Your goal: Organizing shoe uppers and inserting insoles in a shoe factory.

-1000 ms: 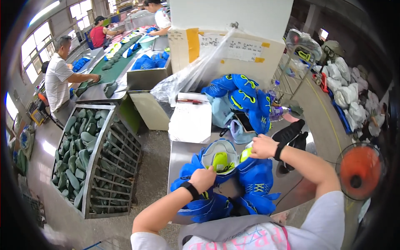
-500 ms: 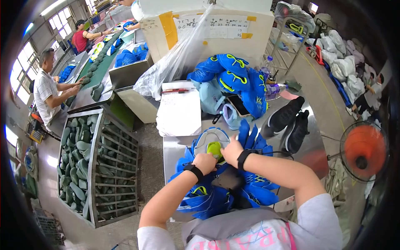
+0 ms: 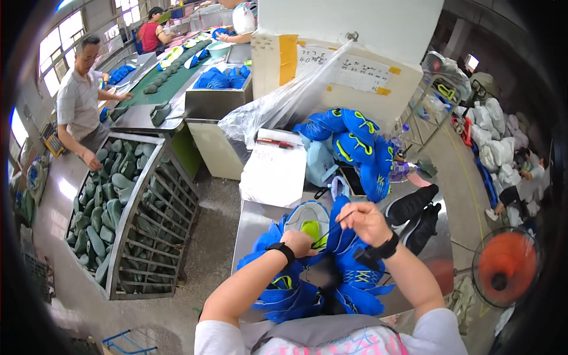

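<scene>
A blue shoe upper (image 3: 337, 223) with a grey-white edge and lime lining (image 3: 310, 231) sits on the metal table in front of me. My left hand (image 3: 297, 243) is closed on its near side, at the lime part. Above and to the right, my right hand (image 3: 364, 223) pinches a thin dark cord (image 3: 332, 228) between thumb and fingertips; it slants down toward the lime part. Several more blue uppers (image 3: 361, 276) stand in a ring on the table around a gap. Part of the upper in my left hand is hidden by my fingers.
Paper sheets (image 3: 274, 174) lie behind the ring, beside a pile of blue uppers (image 3: 355, 142). Black shoes (image 3: 414, 207) stand at the right, near an orange fan (image 3: 504, 267). A metal cage (image 3: 142, 236) of green foot-shaped forms is at left, with a person reaching into it.
My right hand has lifted away from the upper to the right, drawing the dark cord. My left hand stays at the lime part. The person at left now reaches down to the cage.
</scene>
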Available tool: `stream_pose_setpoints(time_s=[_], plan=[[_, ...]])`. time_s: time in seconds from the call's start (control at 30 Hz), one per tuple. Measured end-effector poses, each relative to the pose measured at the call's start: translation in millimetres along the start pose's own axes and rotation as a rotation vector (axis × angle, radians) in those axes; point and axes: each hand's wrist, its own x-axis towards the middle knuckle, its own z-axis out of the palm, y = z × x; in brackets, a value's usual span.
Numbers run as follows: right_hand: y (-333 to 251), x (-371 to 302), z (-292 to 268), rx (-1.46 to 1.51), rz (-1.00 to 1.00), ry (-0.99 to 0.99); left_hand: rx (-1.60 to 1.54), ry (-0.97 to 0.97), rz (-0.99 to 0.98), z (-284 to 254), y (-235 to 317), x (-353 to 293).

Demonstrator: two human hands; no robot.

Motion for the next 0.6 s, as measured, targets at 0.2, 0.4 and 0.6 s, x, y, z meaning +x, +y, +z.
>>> stream_pose_setpoints(time_s=[0.2, 0.4, 0.6], plan=[[30.3, -11.1, 0.5, 0.443, 0.004, -0.126, -0.323, -0.082, 0.141, 9.7, -32.3, 20.0], [78.2, -2.3, -10.5, -1.072, 0.560, -0.025, -0.417, -0.073, 0.211, 10.0, -34.2, 20.7], [102.1, 2.6, 3.8, -1.797, 0.722, -0.545, -0.300, -0.064, 0.148, 20.1, -31.0, 20.0]])
